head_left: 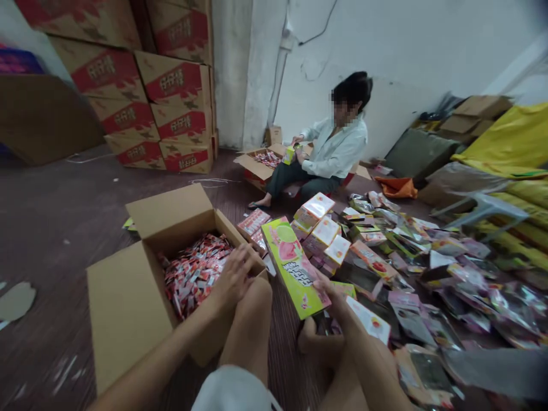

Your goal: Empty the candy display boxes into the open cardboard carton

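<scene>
— While the left hand (233, 277) rests flat and open on the sachets (194, 274) in the carton (128, 297), what's the right one got?

— The right hand (329, 288) grips a green box (293, 265) by its near lower corner, fingers curled under, the box tilted up and reaching away from the hand toward the middle of the floor.

— Heavy, would you say?

— Light, I'd judge. Thin printed card, fairly stiff, but it would dent if squeezed hard. Glossy too, so a bit slippery. Holding one corner lets it swing; a grip across the long edges near the middle looks steadier.

— And the sachets?

— Small, soft, crinkly, heaped loose under the left palm. They'd slide about; better scooped in a handful than pinched.

— What lies beyond the right hand?

— More boxes (323, 228) stacked just past the green one, then a spread of flat wrappers (449, 268) on the floor. Farther off, another person (331, 151) sits by a second carton (261, 162), holding a small box.
</scene>
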Available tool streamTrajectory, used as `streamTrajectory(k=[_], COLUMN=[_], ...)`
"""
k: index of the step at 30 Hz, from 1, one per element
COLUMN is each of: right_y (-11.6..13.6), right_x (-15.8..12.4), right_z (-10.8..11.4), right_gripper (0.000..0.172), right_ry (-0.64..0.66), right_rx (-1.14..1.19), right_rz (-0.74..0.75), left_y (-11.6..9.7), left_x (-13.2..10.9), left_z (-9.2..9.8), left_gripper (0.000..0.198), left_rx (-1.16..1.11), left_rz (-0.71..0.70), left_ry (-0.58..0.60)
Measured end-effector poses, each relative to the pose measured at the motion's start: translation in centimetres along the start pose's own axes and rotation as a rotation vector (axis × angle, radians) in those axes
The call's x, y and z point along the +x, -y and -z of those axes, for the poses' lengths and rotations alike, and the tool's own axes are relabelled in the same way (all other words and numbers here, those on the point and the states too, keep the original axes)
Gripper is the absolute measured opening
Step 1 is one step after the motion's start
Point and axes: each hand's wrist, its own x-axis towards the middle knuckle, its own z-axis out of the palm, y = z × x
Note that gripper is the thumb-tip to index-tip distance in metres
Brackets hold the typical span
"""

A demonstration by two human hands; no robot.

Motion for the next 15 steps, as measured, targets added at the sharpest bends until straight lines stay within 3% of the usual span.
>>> streamTrajectory(k=[1,2,3,5,7,10,13,15], right_y=[0.9,1.5,1.8,1.5,0.5,-1.1,-3.0,-4.6], right_x=[-0.8,-1.4,-2.0,-2.8,-3.5,-4.3,-4.5,-4.1], right_z=[-1.2,-2.2,-3.1,-4.6,-6.2,-9.3,-12.8,-14.8], right_gripper=[0.066,0.073,0.080,0.089,0.093,0.103,0.112,0.099], right_ry=[0.035,0.056,0.067,0.103,0.203,0.377,0.357,0.326], right_rx=[-0.017,-0.044,-0.076,-0.105,-0.029,0.103,0.100,0.058], right_rz=[0.019,0.047,0.082,0.158,0.155,0.026,-0.012,-0.046], left_y=[-1.6,-3.0,-4.1,-5.6,-6.2,-6.1,-5.3,-4.7], left_x=[1.7,2.9,3.5,3.3,1.7,-0.8,-2.8,-4.3], left_z=[1.1,2.1,2.8,3.9,4.4,4.7,5.5,6.3], left_gripper=[0.062,0.074,0.088,0.104,0.099,0.079,0.054,0.059], left_rx=[-0.022,-0.079,-0.183,-0.522,-0.989,-1.493,-1.558,-1.596], left_rz=[-0.164,-0.215,-0.169,0.113,0.436,0.625,0.717,0.817], left_ry=[0.013,-0.021,-0.092,-0.293,-0.386,-0.217,-0.136,-0.107])
